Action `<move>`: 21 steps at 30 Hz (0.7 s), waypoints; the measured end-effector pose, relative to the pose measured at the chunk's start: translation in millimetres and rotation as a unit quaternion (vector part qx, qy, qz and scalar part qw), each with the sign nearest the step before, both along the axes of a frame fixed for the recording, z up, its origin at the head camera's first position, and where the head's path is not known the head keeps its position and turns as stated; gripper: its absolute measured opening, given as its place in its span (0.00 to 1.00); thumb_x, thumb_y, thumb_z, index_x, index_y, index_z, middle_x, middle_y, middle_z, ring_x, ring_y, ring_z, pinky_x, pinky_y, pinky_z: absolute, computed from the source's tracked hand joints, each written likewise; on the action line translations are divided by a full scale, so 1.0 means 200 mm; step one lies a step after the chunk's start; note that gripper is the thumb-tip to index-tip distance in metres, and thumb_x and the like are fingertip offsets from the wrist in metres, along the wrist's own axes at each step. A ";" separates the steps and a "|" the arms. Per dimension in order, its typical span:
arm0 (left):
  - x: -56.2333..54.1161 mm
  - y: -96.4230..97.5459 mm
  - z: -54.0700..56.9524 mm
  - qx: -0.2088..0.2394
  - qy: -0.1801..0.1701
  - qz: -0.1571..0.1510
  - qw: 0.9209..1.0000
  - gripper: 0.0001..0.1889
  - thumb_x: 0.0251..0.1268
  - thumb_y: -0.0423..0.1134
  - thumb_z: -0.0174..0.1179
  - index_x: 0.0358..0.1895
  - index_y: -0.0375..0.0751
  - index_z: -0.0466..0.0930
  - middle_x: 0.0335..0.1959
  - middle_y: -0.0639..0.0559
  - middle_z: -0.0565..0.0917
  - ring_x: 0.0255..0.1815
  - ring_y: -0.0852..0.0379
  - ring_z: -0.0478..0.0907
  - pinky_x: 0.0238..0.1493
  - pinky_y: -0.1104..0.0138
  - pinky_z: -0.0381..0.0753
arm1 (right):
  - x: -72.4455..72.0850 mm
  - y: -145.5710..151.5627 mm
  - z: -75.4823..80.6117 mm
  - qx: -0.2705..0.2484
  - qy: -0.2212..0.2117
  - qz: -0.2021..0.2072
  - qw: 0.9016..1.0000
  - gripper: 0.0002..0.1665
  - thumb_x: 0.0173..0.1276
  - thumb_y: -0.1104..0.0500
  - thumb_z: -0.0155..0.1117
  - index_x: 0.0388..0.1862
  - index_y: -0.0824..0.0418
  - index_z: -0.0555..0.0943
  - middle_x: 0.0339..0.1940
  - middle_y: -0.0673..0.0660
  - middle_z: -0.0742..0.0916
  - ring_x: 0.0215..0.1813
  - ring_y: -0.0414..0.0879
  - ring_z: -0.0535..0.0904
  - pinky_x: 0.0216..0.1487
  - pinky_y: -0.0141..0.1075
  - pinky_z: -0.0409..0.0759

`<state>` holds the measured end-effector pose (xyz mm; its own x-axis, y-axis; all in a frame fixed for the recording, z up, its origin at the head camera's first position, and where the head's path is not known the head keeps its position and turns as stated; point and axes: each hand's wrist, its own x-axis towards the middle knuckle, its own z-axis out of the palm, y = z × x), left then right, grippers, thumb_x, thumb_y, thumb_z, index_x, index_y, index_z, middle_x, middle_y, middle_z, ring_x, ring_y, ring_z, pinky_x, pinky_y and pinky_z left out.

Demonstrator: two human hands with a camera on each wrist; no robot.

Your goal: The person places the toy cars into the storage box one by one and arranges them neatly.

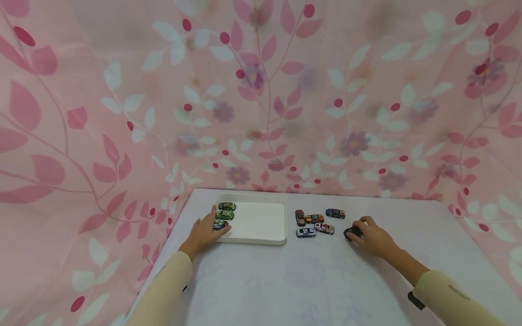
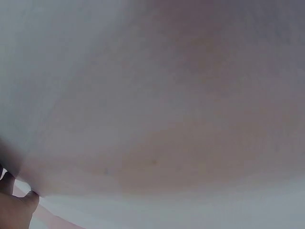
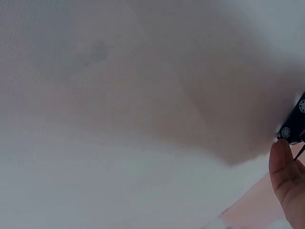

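My right hand [image 1: 373,237] pinches a black toy car [image 1: 353,232] at the right of the group of toy cars. In the right wrist view, the thumb [image 3: 283,167] lies against the end of this dark car [image 3: 294,125], whose silver wheels show. My left hand [image 1: 205,232] rests at the left end of a white tray [image 1: 273,241], thumb and fingers spread about its near corner. Between them sits a dark patterned toy car [image 1: 220,224], partly covered by the hand. Two green toy cars, one [image 1: 225,215] above it and another [image 1: 227,206] farther back, stand in the tray.
Between tray and right hand lie several toy cars: a dark red one [image 1: 300,218], an orange one [image 1: 315,218], a silver one [image 1: 306,232], a white and red one [image 1: 324,228] and a blue one [image 1: 335,213]. A floral pink curtain [image 1: 265,113] hangs behind the white table [image 1: 277,280].
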<state>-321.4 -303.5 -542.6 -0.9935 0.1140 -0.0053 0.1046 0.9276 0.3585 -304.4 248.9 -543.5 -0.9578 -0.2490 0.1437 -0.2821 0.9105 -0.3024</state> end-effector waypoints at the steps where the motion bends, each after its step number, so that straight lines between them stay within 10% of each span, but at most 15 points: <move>1: 0.00 0.00 0.00 -0.001 -0.001 0.001 1.000 0.57 0.63 0.71 0.52 0.79 0.33 0.38 0.74 0.31 0.64 0.75 0.36 0.61 0.74 0.35 0.46 | 0.00 0.00 0.00 -0.003 -0.002 0.000 1.000 0.26 0.66 0.44 0.66 0.52 0.62 0.80 0.57 0.73 0.75 0.34 0.54 0.82 0.36 0.53 0.83; 8: -0.01 0.00 0.00 0.003 0.002 -0.003 1.000 0.58 0.62 0.73 0.50 0.80 0.34 0.37 0.74 0.32 0.63 0.76 0.37 0.60 0.75 0.35 0.45 | 0.01 -0.04 0.01 0.002 -0.020 0.039 0.999 0.14 0.63 0.51 0.71 0.38 0.57 0.77 0.56 0.70 0.76 0.36 0.50 0.79 0.37 0.48 0.83; 14: 0.01 -0.04 -0.01 0.000 0.003 0.000 1.000 0.58 0.62 0.71 0.53 0.79 0.33 0.38 0.74 0.32 0.64 0.76 0.37 0.61 0.74 0.34 0.46 | 0.03 -0.08 -0.01 -0.039 -0.057 0.052 0.996 0.34 0.61 0.58 0.73 0.61 0.67 0.70 0.62 0.72 0.72 0.51 0.59 0.79 0.52 0.57 0.81; 21: 0.00 -0.02 -0.01 0.010 0.006 -0.003 1.000 0.58 0.62 0.73 0.51 0.80 0.34 0.37 0.75 0.33 0.62 0.76 0.37 0.59 0.74 0.34 0.44 | 0.03 -0.04 0.00 0.012 -0.067 -0.001 0.998 0.31 0.59 0.47 0.74 0.50 0.70 0.80 0.39 0.61 0.84 0.37 0.48 0.78 0.38 0.44 0.80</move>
<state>-322.2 -308.2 -545.4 -0.9927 0.1203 0.0097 0.1151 0.9193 0.3763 -297.6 240.4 -542.9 -0.9687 -0.2479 0.0086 -0.2378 0.9186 -0.3157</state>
